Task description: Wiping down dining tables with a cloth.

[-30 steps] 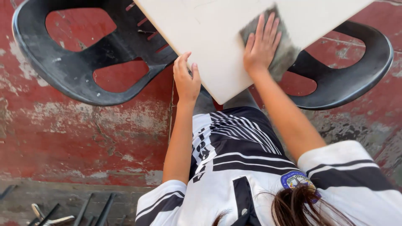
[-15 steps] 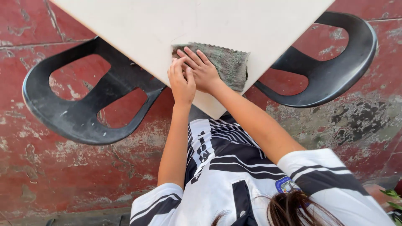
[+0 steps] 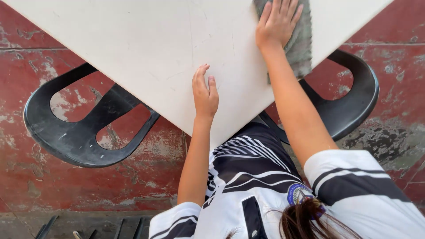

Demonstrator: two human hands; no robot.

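Over the white tabletop (image 3: 133, 48), seen from the head camera, the right hand (image 3: 278, 22) lies flat on a grey cloth (image 3: 301, 44), fingers spread and pressing it down near the table's far right edge; nothing is pinched, the palm simply pins the cloth to the surface. One end of the cloth hangs off the table edge. The left hand (image 3: 204, 90) rests open on the bare top near the corner that points toward the person, fingers together, holding nothing.

As for progress, I would judge the wiping to be midway: the cloth sits at one side of the top, and the wide stretch to the left shows only faint scratches and marks, so I cannot tell which parts have been gone over.

Two black plastic chairs (image 3: 79, 132) stand tucked on either side of the corner, on a worn red floor (image 3: 26, 186) with flaking paint. No packages or signs appear; the only label-like thing is a small round blue badge (image 3: 297, 194) on the striped black-and-white shirt (image 3: 248, 177).
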